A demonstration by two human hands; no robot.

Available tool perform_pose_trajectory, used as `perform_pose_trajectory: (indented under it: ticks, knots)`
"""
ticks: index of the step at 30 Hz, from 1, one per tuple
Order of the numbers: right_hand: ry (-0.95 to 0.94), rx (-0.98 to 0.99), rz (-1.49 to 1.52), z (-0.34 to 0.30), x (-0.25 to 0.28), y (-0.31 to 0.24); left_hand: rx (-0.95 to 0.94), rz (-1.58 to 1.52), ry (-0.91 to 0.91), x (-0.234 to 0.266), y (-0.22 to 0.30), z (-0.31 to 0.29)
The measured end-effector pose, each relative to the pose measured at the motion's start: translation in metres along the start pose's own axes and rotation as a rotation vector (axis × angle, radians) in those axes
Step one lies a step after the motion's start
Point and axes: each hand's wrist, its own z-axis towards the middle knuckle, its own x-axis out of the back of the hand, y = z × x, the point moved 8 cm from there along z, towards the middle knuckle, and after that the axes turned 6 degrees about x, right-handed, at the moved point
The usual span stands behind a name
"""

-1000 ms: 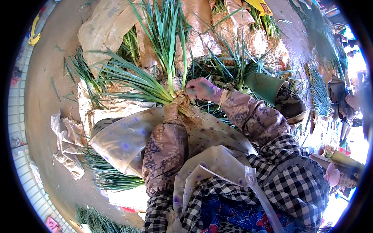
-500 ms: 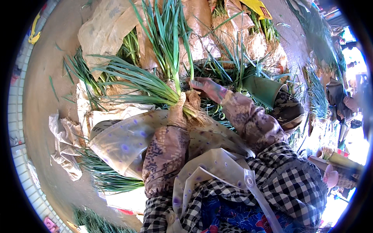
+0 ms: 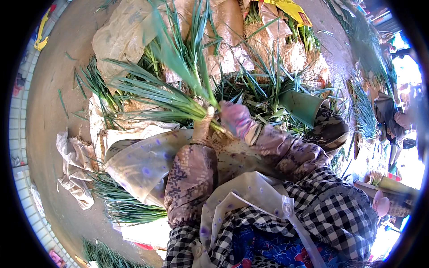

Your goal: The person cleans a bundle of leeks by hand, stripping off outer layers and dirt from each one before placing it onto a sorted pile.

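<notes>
A bunch of green onions (image 3: 178, 96) is gripped at its base by the left hand (image 3: 203, 127); the gloved right hand (image 3: 234, 118), previously lower, is now closed against the stems, above the lap.

Both hands, left hand (image 3: 203, 127) and right hand (image 3: 234, 118), grip a green onion bunch (image 3: 170, 91).

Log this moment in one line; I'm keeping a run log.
left hand: grips green onion bunch | right hand: gloved, at bunch base | green boot: beside
</notes>
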Motion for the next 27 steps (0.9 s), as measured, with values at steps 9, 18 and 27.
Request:
perform_pose_trajectory:
  ticks: [9, 18, 27]
  knots:
    - [-0.256, 0.314, 1.070, 0.014, 0.029, -0.051, -0.107, 0.023, 0.039, 0.002, 0.061, -0.029]
    - [-0.261, -0.481, 1.467, 0.056, -0.081, 0.016, 0.041, -0.232, -1.260, 0.028, 0.187, -0.102]
    - [-0.300, -0.408, 0.512, 0.093, -0.129, 0.054, -0.082, -0.608, -0.312, 0.037, 0.117, -0.041]
